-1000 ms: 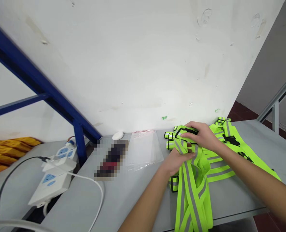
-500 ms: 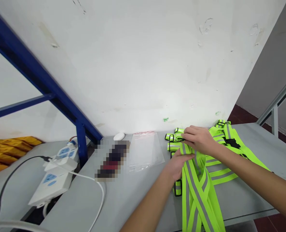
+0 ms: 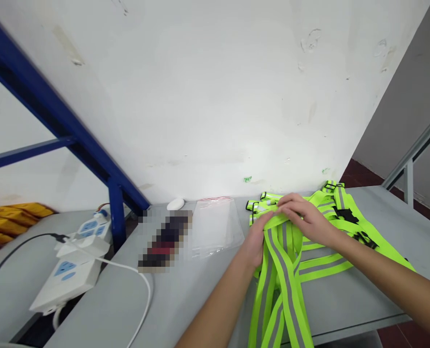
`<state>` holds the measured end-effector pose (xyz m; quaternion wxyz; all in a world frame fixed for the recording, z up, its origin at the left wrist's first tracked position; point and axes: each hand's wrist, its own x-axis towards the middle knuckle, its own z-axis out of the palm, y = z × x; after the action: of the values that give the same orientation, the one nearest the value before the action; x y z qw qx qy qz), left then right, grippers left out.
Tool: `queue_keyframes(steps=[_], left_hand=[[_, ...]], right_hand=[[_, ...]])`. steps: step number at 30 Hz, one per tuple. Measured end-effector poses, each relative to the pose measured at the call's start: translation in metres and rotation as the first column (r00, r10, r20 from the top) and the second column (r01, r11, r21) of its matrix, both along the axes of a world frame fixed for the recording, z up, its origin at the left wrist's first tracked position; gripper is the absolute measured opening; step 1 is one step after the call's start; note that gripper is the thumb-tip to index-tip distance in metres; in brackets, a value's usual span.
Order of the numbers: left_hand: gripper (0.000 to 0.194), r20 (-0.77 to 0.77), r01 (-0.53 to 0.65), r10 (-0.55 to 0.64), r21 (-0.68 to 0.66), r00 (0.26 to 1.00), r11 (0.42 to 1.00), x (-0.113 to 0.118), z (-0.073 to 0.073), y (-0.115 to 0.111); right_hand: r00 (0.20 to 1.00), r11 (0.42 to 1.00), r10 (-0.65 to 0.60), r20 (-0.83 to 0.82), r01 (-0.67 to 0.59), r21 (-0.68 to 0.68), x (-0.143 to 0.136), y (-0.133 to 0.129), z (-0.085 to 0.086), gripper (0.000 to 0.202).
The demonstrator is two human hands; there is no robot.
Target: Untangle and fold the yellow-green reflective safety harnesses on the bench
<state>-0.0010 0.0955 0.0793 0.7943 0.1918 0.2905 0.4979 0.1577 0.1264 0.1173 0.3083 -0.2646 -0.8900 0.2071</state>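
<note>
Neon-green straps with grey reflective stripes [image 3: 285,270] hang in a bundle from both hands, trailing down over the table's front edge. My left hand [image 3: 259,238] is closed on the top of the bundle from the left. My right hand [image 3: 305,217] grips the same straps from the right, its fingertips close to the left hand's. Behind the hands, strap ends with black buckles [image 3: 253,205] lie near the wall. More green reflective straps [image 3: 323,265] with black clips are spread on the table to the right, partly under my right forearm.
Clear plastic bags [image 3: 216,224] lie left of the hands, beside a pixelated item [image 3: 166,241] and a white oval object [image 3: 175,204]. Further left are a white power strip [image 3: 75,270], a white cable [image 3: 147,290], a blue frame [image 3: 116,208] and yellow-orange material [image 3: 15,222].
The gripped top of the bundle is now folded over between the hands. The hanging straps have shifted left, and my right hand has come slightly lower.
</note>
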Motion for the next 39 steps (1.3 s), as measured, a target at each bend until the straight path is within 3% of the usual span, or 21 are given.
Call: queue_keyframes(steps=[2, 4, 8, 12, 16, 18, 21, 25, 30, 32, 34, 37, 39], left_hand=[[0.032, -0.063, -0.005, 0.005, -0.010, 0.998, 1.000, 0.002, -0.003, -0.001], [0.036, -0.137, -0.051, 0.049, -0.010, 0.989, 0.999, 0.004, -0.008, -0.002], [0.049, -0.271, -0.155, 0.145, -0.017, 0.952, 0.988, 0.003, -0.011, -0.003], [0.044, -0.307, -0.186, 0.183, 0.018, 0.934, 0.982, 0.000, -0.004, -0.005], [0.043, -0.348, -0.173, 0.173, 0.032, 0.921, 0.984, -0.003, 0.002, -0.006], [0.043, -0.392, -0.174, 0.166, 0.016, 0.905, 0.985, -0.005, 0.002, -0.005], [0.045, -0.368, -0.128, 0.130, 0.030, 0.921, 0.991, -0.007, 0.000, -0.003], [0.047, -0.268, -0.121, 0.136, 0.074, 0.954, 0.990, -0.005, -0.006, 0.001], [0.047, -0.191, -0.099, 0.098, 0.002, 0.977, 0.995, -0.001, -0.017, 0.006], [0.046, -0.191, -0.066, 0.067, 0.011, 0.979, 0.998, 0.000, -0.021, 0.007], [0.043, -0.260, -0.025, 0.053, 0.111, 0.964, 0.993, 0.001, -0.022, 0.007], [0.036, -0.442, -0.002, 0.142, 0.302, 0.886, 0.953, 0.004, -0.022, 0.006], [0.033, -0.521, 0.002, 0.180, 0.329, 0.834, 0.944, 0.009, -0.021, 0.004]], right_hand=[[0.978, 0.984, -0.145, -0.149, 0.127, -0.125, 0.002, 0.003, -0.007, 0.018], [0.923, 0.934, -0.322, -0.211, 0.273, -0.229, 0.003, 0.005, -0.013, 0.027], [0.815, 0.792, -0.570, -0.108, 0.508, -0.339, 0.008, 0.003, -0.012, 0.058], [0.849, 0.708, -0.528, -0.024, 0.424, -0.565, 0.013, -0.008, -0.005, 0.044], [0.877, 0.663, -0.432, -0.212, 0.149, -0.733, 0.010, -0.017, -0.001, 0.035], [0.866, 0.679, -0.385, -0.318, 0.032, -0.734, 0.007, -0.016, -0.001, 0.034], [0.860, 0.754, -0.318, -0.399, -0.025, -0.656, 0.005, -0.009, -0.007, 0.036], [0.831, 0.824, -0.337, -0.441, 0.034, -0.566, 0.002, -0.001, -0.027, 0.033], [0.778, 0.850, -0.396, -0.488, 0.110, -0.514, -0.001, 0.000, -0.050, 0.029], [0.754, 0.832, -0.435, -0.492, 0.128, -0.539, -0.001, 0.001, -0.052, 0.031], [0.727, 0.806, -0.486, -0.485, 0.159, -0.570, 0.000, 0.001, -0.052, 0.033], [0.681, 0.733, -0.601, -0.418, 0.263, -0.627, -0.002, 0.002, -0.049, 0.031], [0.648, 0.668, -0.671, -0.361, 0.316, -0.674, -0.003, 0.001, -0.049, 0.030]])
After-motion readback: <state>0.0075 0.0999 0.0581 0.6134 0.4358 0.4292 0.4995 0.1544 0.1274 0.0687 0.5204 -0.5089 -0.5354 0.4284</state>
